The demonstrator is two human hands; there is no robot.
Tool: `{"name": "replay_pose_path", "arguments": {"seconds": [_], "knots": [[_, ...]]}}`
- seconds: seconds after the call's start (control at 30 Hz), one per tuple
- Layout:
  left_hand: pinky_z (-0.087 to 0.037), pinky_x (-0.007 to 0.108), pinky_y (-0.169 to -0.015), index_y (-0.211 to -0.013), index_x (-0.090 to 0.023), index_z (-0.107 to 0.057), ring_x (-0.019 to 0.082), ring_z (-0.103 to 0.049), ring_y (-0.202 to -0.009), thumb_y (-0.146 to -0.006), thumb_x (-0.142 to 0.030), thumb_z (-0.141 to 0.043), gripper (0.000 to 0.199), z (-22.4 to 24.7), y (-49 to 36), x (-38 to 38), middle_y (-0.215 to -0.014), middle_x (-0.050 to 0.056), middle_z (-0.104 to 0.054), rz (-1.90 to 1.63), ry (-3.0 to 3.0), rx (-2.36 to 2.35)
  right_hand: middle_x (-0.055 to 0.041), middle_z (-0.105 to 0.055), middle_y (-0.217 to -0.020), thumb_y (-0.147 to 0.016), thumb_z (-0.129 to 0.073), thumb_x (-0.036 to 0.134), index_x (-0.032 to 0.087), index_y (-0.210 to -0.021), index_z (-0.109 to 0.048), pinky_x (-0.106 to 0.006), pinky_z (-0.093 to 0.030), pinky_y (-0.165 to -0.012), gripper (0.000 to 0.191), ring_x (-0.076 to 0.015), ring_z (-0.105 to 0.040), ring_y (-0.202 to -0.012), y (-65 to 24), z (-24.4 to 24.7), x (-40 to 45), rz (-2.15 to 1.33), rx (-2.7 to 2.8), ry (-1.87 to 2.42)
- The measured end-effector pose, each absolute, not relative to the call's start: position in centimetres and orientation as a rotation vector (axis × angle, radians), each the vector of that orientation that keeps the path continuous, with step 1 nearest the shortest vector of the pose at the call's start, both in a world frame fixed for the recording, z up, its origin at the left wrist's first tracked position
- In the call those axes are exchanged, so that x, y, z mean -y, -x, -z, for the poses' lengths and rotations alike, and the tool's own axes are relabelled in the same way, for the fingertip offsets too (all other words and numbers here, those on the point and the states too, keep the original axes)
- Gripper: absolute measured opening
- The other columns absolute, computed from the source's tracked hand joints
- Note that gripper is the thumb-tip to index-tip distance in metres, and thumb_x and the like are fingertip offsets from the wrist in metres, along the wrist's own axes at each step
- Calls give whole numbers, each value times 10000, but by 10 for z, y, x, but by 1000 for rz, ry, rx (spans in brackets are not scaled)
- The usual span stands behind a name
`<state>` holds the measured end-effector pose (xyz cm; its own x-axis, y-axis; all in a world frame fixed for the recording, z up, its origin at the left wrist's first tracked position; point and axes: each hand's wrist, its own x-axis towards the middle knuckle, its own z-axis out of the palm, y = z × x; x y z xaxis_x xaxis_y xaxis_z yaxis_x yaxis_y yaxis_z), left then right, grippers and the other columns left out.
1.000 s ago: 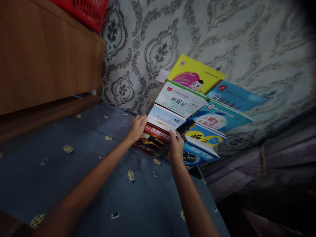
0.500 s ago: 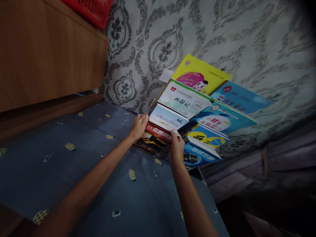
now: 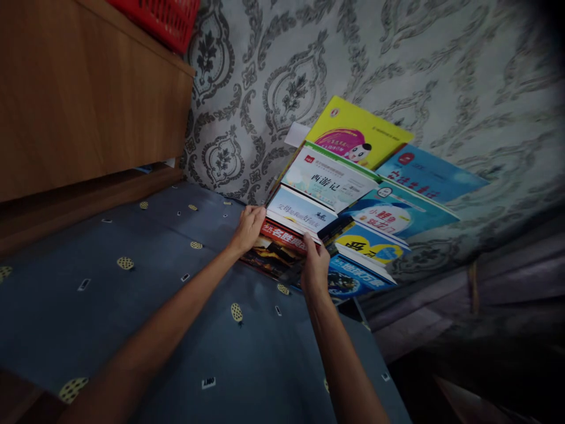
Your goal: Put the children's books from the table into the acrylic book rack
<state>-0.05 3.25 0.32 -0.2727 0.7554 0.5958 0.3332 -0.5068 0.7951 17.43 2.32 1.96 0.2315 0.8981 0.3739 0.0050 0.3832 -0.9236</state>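
Books stand in two stepped stacks against the patterned wall. My left hand [image 3: 251, 228] is closed on the left edge of the light-blue book [image 3: 300, 211] in the left stack. At that book's lower right edge, my right hand [image 3: 315, 265] grips with its thumb on top. In front of it is a red and dark book [image 3: 276, 247]; behind it rise a white-green book [image 3: 329, 179] and a yellow book [image 3: 362, 132]. The right stack holds a blue book [image 3: 435, 176], a teal book [image 3: 397, 209], a yellow-blue book [image 3: 375, 244] and a dark-blue book [image 3: 357, 277].
A blue cloth [image 3: 168, 318] with pineapple prints covers the surface under the books. On the left stands a wooden cabinet [image 3: 92, 100] with a red basket [image 3: 163, 20] on top. Grey patterned wallpaper [image 3: 291, 88] lies behind. Dark draped fabric [image 3: 498, 288] hangs at the right.
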Motion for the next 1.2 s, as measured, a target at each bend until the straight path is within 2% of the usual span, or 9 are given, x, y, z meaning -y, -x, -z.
{"name": "replay_pose_path", "arguments": {"seconds": [0.27,0.6,0.83,1.0,1.2], "knots": [[-393,417,-1117,-1320,-166,-625,241,-543,-1175,-1026,-490,-288,552,0,3,-43,-1139,110,-623,-1845,-1606,-1365,-102,-746,-1123,-762,-680,563,144,-1110,-701,-460,-526,-996,546,-280,-688,-1081,-176,-18,-24,-804,1175,987],[-429,387,-1070,-1329,-187,-632,237,-563,-1116,-1012,-538,-288,585,-2,4,-47,-1088,110,-604,-1849,-1632,-1389,-75,-756,-1100,-708,-727,499,164,-1064,-714,-466,-518,-1009,490,-278,-686,-1083,-170,-20,-25,-830,1090,943],[-405,401,-1101,-1336,-194,-622,229,-563,-1163,-1019,-528,-300,562,-3,7,-45,-1137,107,-626,-1828,-1623,-1357,-81,-760,-1084,-709,-719,506,158,-1084,-713,-453,-538,-971,510,-284,-686,-1068,-169,-20,-22,-835,1100,948],[-399,389,-1117,-1226,-152,-688,234,-572,-1223,-1027,-504,-268,583,-6,14,-38,-1230,115,-681,-1867,-1638,-1145,-81,-753,-1092,-703,-729,508,149,-1094,-707,-433,-539,-956,532,-268,-688,-1040,-171,-20,-23,-851,1078,940],[-499,396,-1009,-1067,-124,-750,256,-645,-1137,-1021,-469,-274,590,-3,15,-32,-1149,135,-726,-1881,-1468,-1148,-55,-760,-1008,-688,-735,483,154,-1015,-722,-398,-533,-932,465,-244,-689,-983,-174,-19,-22,-875,1037,932]]}}
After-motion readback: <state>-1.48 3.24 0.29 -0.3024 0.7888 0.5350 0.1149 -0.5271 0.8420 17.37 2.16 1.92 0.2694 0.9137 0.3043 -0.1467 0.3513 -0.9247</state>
